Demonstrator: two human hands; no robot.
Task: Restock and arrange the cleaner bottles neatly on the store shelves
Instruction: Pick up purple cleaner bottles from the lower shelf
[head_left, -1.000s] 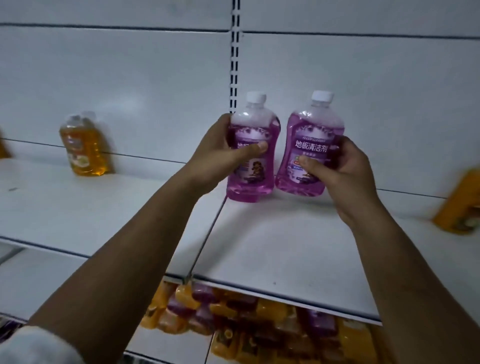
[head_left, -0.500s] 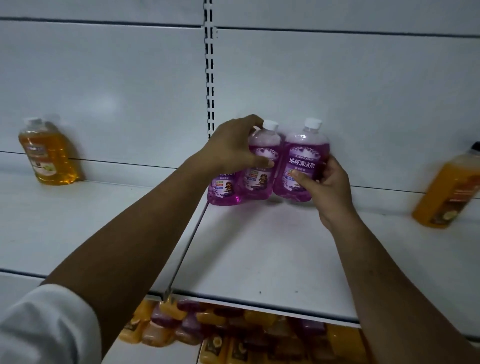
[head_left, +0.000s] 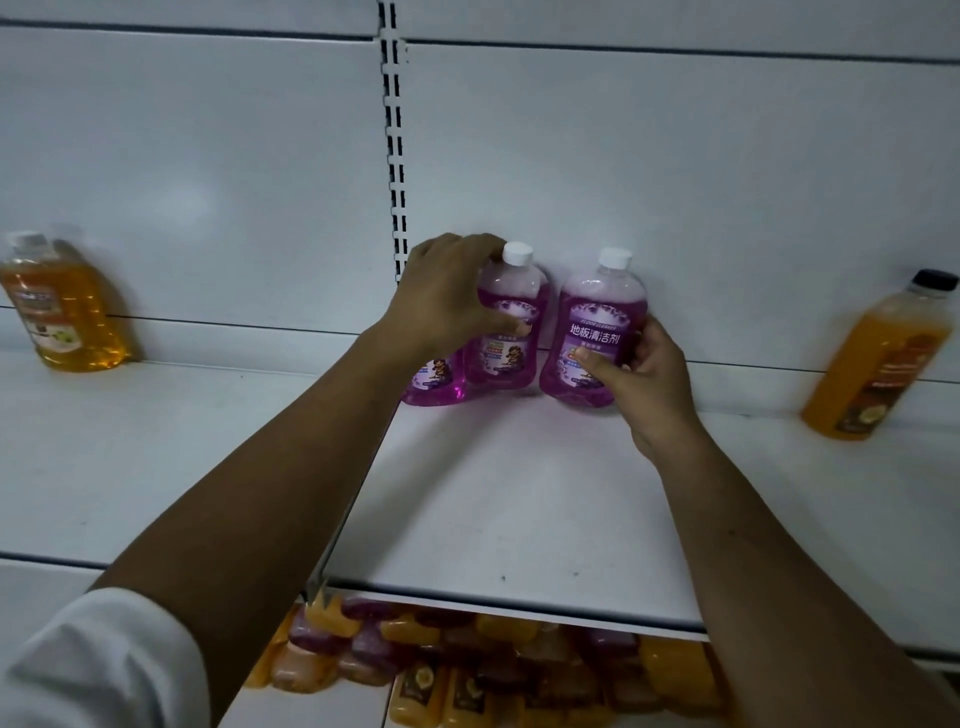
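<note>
Bottles: three purple cleaner bottles stand at the back of the white shelf, just right of the slotted upright in the back panel.
Middle purple bottle: white cap, upright or nearly so, right of the slotted upright; you hold it in your left hand.
Left hand: your grip wraps the shoulder and upper label of the middle purple bottle, fingers curled over its far side, thumb across its front.
Hidden purple bottle: only its lower body shows, under your left wrist, below the slotted upright and touching the middle purple bottle; you cannot tell whether your hand touches it.
Right purple bottle: white cap, label with "FLOOR CLEANER" facing you, further right of the slotted upright, a narrow gap from the middle one, base on the shelf or very close to it.
Right hand: your grip pinches the lower right side of the right purple bottle, thumb on the label, fingers behind it.
Amber bottle: stands far left of the slotted upright, against the back panel, well apart from the purple ones.
Orange bottle: dark cap, far right of the slotted upright, on the same shelf; the wide lens makes it look tilted.
Lower shelf stock: blurred orange and purple bottles packed together, below and forward of the slotted upright.
Sleeve: white, on your left arm at the bottom left corner.
</note>
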